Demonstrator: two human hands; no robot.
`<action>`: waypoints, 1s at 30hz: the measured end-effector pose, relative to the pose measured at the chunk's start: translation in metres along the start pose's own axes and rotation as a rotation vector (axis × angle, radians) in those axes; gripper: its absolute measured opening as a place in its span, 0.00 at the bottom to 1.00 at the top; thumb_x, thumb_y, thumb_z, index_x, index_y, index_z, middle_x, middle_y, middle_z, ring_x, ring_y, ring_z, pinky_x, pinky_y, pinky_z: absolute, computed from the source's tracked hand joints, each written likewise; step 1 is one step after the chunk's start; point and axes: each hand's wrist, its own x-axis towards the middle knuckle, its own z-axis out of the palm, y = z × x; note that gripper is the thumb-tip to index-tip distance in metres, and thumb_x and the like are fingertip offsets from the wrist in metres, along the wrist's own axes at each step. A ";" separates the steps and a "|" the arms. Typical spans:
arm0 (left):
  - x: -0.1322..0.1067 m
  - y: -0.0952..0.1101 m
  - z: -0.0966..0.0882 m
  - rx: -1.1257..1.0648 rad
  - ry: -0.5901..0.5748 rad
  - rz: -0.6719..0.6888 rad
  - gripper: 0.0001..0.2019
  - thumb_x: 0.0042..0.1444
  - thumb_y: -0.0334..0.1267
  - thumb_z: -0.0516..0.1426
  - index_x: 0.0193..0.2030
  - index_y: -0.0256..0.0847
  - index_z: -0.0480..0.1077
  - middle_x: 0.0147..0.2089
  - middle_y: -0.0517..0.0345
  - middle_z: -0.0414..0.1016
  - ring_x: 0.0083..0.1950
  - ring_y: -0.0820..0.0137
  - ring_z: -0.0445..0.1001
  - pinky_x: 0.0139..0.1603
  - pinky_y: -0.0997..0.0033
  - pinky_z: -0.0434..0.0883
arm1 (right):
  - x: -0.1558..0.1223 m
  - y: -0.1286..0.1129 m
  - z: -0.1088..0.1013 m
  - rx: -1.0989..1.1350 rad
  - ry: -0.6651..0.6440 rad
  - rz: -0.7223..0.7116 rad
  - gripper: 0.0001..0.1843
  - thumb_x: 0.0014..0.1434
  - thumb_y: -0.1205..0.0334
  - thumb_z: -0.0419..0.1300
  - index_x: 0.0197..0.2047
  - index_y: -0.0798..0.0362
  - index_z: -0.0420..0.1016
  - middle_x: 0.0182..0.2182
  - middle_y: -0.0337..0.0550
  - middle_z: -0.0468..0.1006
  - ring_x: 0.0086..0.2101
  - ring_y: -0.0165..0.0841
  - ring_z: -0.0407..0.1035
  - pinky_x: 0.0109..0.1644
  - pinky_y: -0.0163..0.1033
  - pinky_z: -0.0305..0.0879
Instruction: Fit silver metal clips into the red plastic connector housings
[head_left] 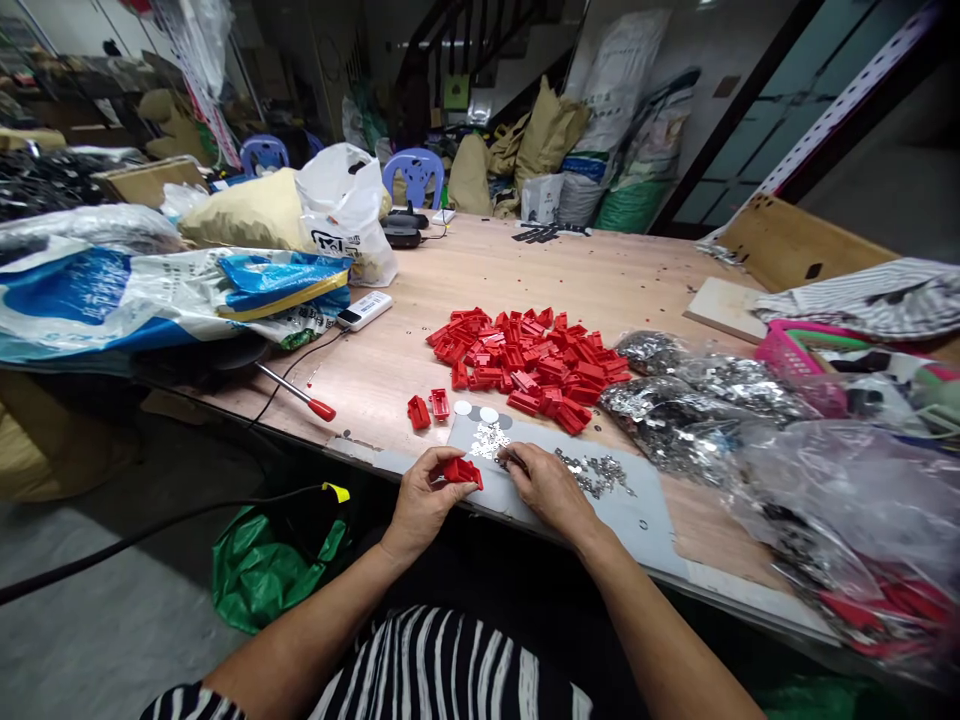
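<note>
My left hand (421, 505) is closed around a small red plastic housing (463, 472), held just above the table's front edge. My right hand (551, 487) has its fingertips pinched together beside a small pile of white pieces (489, 440); what they hold, if anything, is hidden. Under that hand lies a grey mat (652, 520). Small metal pieces (598, 474) are scattered on it to the right. Two red housings (429, 409) rest apart on the wood to the left. Beyond the mat a large heap of red housings (525, 360) covers the middle of the table.
Clear bags of metal parts (675, 400) and a pink basket (799, 360) crowd the right side. At left are a red-tipped metal rod (321, 409), a white device with a cable (365, 311) and printed sacks (172, 290). A green bag (270, 570) sits below the table.
</note>
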 end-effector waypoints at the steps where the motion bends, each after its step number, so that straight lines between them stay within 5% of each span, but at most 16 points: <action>1: 0.000 0.000 0.001 -0.018 -0.002 -0.014 0.18 0.44 0.35 0.66 0.44 0.39 0.71 0.39 0.57 0.75 0.40 0.71 0.74 0.44 0.70 0.72 | -0.001 0.001 -0.001 0.007 0.011 0.001 0.11 0.60 0.68 0.51 0.42 0.52 0.73 0.41 0.46 0.77 0.40 0.35 0.71 0.45 0.39 0.62; 9: 0.001 0.000 0.011 -0.126 -0.027 -0.109 0.19 0.42 0.33 0.67 0.43 0.39 0.71 0.37 0.60 0.76 0.38 0.72 0.73 0.42 0.74 0.69 | -0.007 0.003 -0.008 0.036 0.022 0.024 0.10 0.59 0.68 0.53 0.41 0.52 0.73 0.38 0.44 0.79 0.38 0.35 0.71 0.44 0.38 0.63; 21: 0.002 -0.002 0.013 -0.144 -0.051 -0.129 0.18 0.43 0.32 0.67 0.43 0.38 0.70 0.36 0.60 0.75 0.37 0.74 0.72 0.41 0.76 0.68 | -0.010 -0.007 -0.006 -0.202 -0.017 0.057 0.05 0.61 0.64 0.55 0.40 0.49 0.72 0.40 0.42 0.76 0.39 0.35 0.71 0.37 0.36 0.60; 30: 0.003 0.008 0.016 -0.378 -0.063 -0.236 0.22 0.43 0.32 0.66 0.48 0.40 0.72 0.41 0.58 0.76 0.39 0.73 0.74 0.44 0.73 0.70 | -0.016 -0.018 -0.015 0.252 0.062 -0.032 0.03 0.61 0.62 0.54 0.37 0.51 0.68 0.28 0.36 0.75 0.27 0.30 0.67 0.33 0.34 0.59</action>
